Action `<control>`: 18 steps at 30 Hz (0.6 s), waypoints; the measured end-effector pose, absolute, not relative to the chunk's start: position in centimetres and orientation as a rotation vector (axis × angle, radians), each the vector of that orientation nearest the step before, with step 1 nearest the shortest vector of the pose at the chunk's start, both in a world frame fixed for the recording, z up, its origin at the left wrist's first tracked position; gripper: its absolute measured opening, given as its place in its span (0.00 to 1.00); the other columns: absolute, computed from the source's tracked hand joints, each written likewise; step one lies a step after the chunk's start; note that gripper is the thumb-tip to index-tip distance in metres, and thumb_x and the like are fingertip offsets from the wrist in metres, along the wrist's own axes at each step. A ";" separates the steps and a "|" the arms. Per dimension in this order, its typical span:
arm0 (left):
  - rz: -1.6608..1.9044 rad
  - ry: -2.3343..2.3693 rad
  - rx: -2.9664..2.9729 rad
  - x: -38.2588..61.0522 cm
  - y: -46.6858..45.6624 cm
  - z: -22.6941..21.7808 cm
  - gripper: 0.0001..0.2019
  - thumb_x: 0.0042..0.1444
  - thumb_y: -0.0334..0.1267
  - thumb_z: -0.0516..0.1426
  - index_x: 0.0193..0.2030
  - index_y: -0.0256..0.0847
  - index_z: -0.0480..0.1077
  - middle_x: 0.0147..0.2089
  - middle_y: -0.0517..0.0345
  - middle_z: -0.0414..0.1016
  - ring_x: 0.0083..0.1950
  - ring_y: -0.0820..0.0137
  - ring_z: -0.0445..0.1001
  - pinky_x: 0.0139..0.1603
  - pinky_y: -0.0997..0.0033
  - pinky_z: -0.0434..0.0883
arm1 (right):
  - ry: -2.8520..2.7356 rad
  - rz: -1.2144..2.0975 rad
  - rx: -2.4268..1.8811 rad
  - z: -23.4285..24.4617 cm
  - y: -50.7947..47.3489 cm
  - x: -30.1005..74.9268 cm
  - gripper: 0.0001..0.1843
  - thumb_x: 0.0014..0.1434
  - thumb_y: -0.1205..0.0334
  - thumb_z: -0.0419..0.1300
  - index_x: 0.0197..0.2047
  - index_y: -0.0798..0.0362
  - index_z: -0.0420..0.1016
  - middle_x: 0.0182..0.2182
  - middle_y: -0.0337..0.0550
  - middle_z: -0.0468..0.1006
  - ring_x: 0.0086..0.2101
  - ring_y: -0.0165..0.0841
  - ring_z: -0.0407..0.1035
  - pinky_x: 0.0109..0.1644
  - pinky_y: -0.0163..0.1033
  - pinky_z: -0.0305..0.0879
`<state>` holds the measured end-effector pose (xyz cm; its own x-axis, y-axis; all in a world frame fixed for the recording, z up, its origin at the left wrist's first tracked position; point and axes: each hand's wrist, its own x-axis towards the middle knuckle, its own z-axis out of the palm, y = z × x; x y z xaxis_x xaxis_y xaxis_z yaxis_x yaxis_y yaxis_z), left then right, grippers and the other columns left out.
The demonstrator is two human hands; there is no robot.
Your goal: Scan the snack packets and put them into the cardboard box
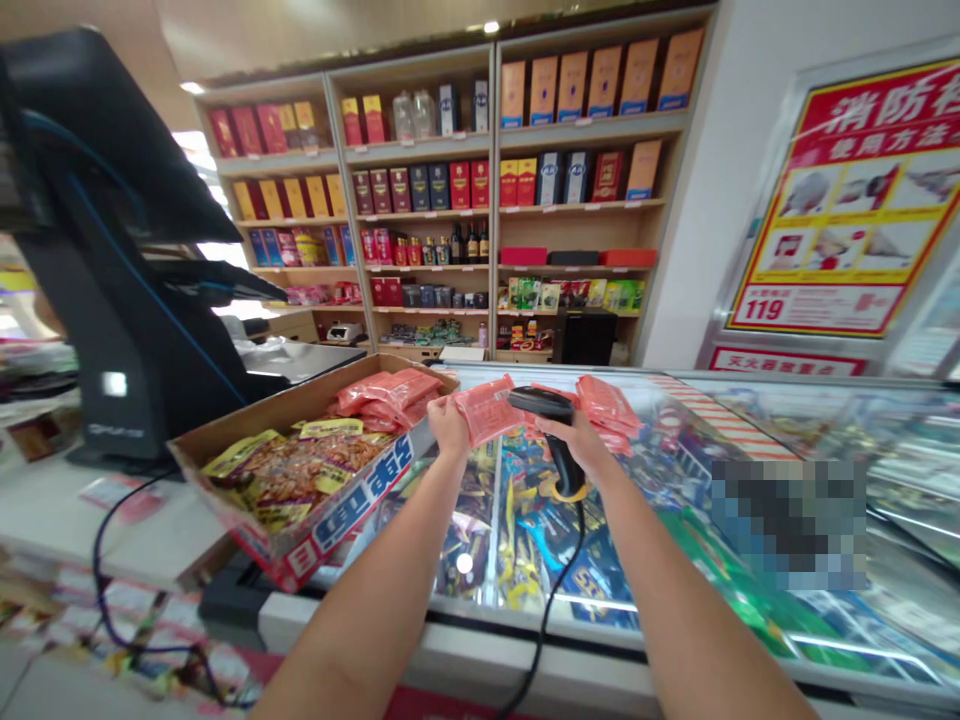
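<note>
My left hand point(448, 428) grips the edge of a pink snack packet point(484, 408), held up above the glass top of a freezer. In my right hand point(576, 440) is a black barcode scanner point(545, 405), its head pointing left toward that packet and its cable hanging down toward me. More pink packets point(606, 402) lie in a small pile on the glass, just beyond and to the right of the scanner. Left of my left hand stands an open cardboard box point(322, 545) with pink packets point(390, 395) at its far end and yellow-brown snack bags point(289, 470) nearer me.
A black checkout terminal point(112, 300) rises at the left, with a black cable point(101, 570) looping down the counter. The freezer's glass top point(465, 575) spreads under my arms. Shelves of boxed goods point(420, 190) line the back wall.
</note>
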<state>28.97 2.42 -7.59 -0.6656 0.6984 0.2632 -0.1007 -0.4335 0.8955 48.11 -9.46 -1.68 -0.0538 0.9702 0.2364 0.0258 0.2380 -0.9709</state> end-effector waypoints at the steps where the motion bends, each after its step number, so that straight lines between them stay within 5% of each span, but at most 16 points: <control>1: 2.139 1.279 0.878 28.9 2.4 -7.6 0.04 0.55 0.38 0.54 0.32 0.40 0.63 0.32 0.59 0.68 0.38 0.68 0.70 0.48 0.63 0.67 | -1.378 1.056 -1.033 -1.7 -9.4 48.2 0.14 0.43 0.53 0.68 0.27 0.56 0.76 0.25 0.44 0.79 0.16 0.29 0.67 0.19 0.35 0.64; 18: 2.115 1.227 0.835 29.3 2.7 -7.2 0.03 0.55 0.37 0.55 0.34 0.40 0.65 0.33 0.58 0.70 0.39 0.68 0.72 0.48 0.64 0.68 | -1.314 1.027 -1.099 -2.2 -9.0 48.0 0.16 0.41 0.53 0.68 0.32 0.55 0.77 0.18 0.39 0.74 0.15 0.33 0.68 0.18 0.36 0.62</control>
